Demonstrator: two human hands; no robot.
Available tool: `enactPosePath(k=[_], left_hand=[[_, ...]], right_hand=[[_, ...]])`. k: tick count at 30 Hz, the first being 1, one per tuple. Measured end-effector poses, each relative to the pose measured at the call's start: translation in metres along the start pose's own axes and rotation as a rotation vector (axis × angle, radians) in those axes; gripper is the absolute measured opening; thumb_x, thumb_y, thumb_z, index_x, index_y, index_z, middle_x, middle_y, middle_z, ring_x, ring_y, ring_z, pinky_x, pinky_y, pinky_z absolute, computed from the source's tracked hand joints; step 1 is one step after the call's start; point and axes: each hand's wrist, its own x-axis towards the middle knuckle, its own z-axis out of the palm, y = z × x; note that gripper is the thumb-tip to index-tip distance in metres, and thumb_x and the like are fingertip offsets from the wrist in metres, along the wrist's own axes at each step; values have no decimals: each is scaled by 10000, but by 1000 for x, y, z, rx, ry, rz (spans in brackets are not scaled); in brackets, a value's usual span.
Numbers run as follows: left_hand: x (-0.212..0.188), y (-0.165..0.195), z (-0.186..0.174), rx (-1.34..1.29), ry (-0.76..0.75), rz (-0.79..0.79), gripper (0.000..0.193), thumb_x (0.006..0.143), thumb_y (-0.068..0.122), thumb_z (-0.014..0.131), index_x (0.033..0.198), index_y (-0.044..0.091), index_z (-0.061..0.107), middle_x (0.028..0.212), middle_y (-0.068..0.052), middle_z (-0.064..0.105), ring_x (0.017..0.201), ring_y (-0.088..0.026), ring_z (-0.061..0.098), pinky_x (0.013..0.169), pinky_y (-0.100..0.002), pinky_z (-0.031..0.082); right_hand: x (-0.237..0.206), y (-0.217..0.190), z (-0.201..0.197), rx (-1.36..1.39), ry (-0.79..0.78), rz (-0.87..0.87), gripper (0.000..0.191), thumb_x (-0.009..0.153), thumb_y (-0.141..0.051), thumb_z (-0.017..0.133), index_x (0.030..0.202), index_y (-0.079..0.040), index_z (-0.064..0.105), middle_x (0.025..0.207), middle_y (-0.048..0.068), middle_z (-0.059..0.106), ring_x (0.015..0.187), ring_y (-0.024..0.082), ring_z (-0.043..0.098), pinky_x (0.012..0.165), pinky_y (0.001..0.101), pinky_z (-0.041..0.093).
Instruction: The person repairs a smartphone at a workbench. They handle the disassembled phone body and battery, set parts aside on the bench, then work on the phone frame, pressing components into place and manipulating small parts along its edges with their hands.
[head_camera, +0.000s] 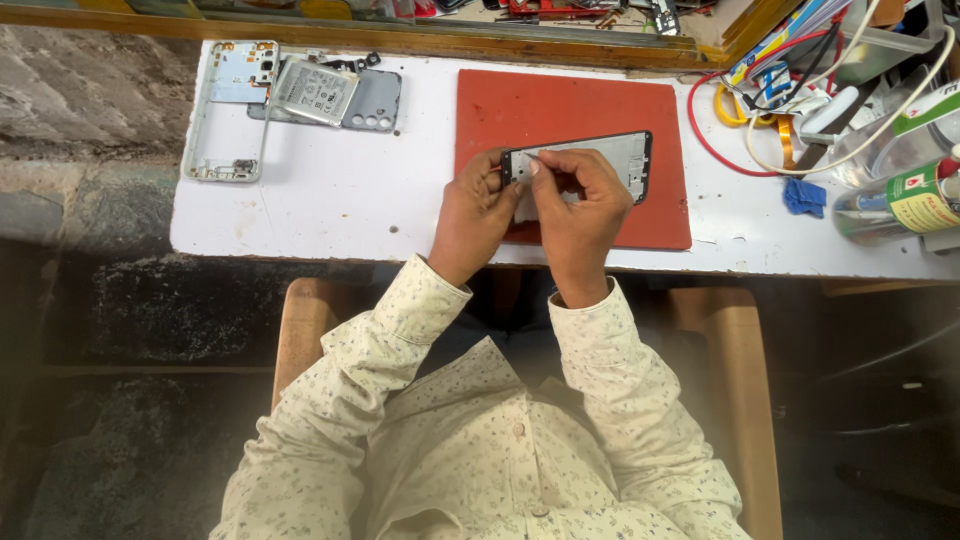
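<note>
Seen from above: cream patterned shirt sleeves reaching forward from a wooden chair (735, 330) to a white table (330, 200).

Left hand (472, 215) curled closed around the left end of a black-rimmed phone frame (600, 160), steadying it. Right hand (580, 200) bent over the same end, thumb and forefinger pinched together at the top corner; whether on a small part or a thin tool, too small to tell.

Frame held just above a red mat (570, 110), long side running left to right.

For doing this step well, probably: keep the frame low over the mat so anything dropped lands there, grip by the rim only, work the corner gently without twisting the thin frame.

Farther left: a silver phone shell (222, 130), a battery (315, 92) resting on a grey back cover (378, 100).

Far right: tangled cables (760, 100), a blue scrap (805, 197), a green-labelled bottle (900, 200) lying on its side.
</note>
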Motion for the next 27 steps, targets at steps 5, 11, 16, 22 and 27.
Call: enactPosePath(k=[5, 11, 16, 22, 27], left_hand=[[2, -5, 3, -100, -7, 74, 301, 1020, -73, 556, 1319, -50, 532, 1127, -97, 722, 1022, -103, 684, 891, -247, 560], [5, -17, 1, 122, 47, 244, 320, 983, -13, 555, 1300, 25, 579, 1084, -108, 689, 939, -170, 654, 812, -331, 563], [10, -27, -3, 168, 96, 148, 426, 976, 100, 661, 1386, 29, 568, 1047, -105, 684, 857, -139, 644, 729, -308, 567], [12, -28, -17, 376, 32, 20, 478, 997, 221, 602, 1432, 42, 518, 1082, -192, 697, 881, -302, 713, 821, -418, 604], [10, -34, -16, 475, 78, 142, 485, 992, 290, 634, 1397, 33, 560, 1052, -172, 702, 878, -265, 708, 851, -396, 594]], right_hand=[[-1, 1, 7, -57, 12, -88, 98, 896, 59, 776, 981, 19, 747, 935, 97, 753, 799, 159, 706, 728, 261, 566], [-7, 23, 9, -176, 37, -184, 179, 902, 81, 764, 1066, 7, 766, 995, 133, 748, 887, 241, 733, 807, 330, 583], [-5, 66, 1, -268, -33, -244, 223, 883, 92, 719, 1090, 32, 778, 1050, 157, 766, 933, 242, 749, 881, 325, 596], [5, 126, -10, 6, -95, 198, 168, 949, 59, 676, 1115, 62, 704, 1080, 158, 750, 981, 242, 730, 891, 330, 584], [12, 127, -2, -60, -83, 133, 180, 940, 66, 676, 1116, 67, 715, 1075, 157, 750, 983, 238, 724, 909, 326, 578]])
